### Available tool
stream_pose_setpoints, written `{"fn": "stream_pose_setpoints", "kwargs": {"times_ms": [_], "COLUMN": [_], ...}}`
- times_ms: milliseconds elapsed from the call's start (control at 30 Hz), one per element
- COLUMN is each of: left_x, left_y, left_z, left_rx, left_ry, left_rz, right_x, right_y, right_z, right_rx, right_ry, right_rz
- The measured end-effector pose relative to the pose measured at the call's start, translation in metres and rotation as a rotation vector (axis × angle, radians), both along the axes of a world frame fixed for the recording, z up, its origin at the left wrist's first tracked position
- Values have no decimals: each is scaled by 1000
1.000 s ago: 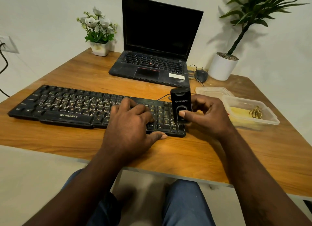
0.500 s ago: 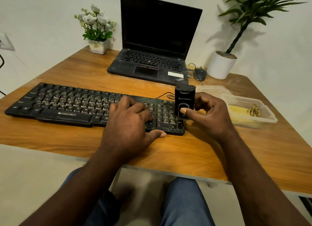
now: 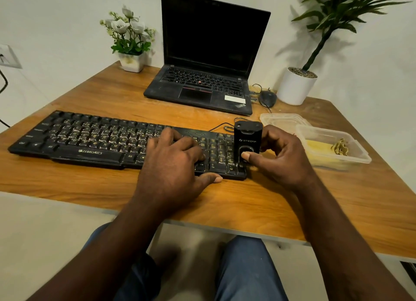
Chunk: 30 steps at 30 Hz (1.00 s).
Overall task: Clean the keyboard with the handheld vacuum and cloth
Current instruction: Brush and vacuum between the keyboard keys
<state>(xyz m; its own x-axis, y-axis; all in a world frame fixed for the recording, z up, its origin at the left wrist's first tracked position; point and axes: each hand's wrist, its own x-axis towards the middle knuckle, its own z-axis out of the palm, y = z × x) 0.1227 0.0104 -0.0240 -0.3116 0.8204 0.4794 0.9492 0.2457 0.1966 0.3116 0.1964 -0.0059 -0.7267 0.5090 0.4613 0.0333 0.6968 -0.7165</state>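
Black vacuum [image 3: 247, 140] upright at the keyboard's [image 3: 90, 140] right end.
Right hand [image 3: 283, 161] grips it; left hand [image 3: 173, 163] lies flat on keys, which stretch leftward along the desk's [image 3: 247, 201] near edge.

A wooden surface [image 3: 337, 210] (pale along its near edge) stands against a plain white wall [image 3: 67, 19]. A socket [image 3: 9, 57] with a dark cable sits beyond its left edge. Pale floor [image 3: 33, 244] lies below.

Wooden table [image 3: 337, 210] with keyboard [image 3: 90, 140], laptop [image 3: 202, 86], mouse [image 3: 267, 98], flowerpot [image 3: 131, 63], potted plant [image 3: 295, 88], plastic tub [image 3: 326, 163].
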Motion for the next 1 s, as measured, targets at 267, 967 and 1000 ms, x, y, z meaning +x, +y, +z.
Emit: {"fn": "stream_pose_setpoints", "kwargs": {"times_ms": [267,967,1000], "left_x": [0,1,1], "left_y": [0,-1,-1], "left_z": [1,3,2], "left_rx": [-6,-18,-17], "left_ry": [-10,-12,-14], "left_rz": [6,14,11], "right_x": [6,0,1], "right_y": [1,-4,-4], "right_z": [-5,-2,-2], "right_rx": [-91,-82,-76], "right_ry": [-27,45,40], "right_rz": [75,-10,-3]}}
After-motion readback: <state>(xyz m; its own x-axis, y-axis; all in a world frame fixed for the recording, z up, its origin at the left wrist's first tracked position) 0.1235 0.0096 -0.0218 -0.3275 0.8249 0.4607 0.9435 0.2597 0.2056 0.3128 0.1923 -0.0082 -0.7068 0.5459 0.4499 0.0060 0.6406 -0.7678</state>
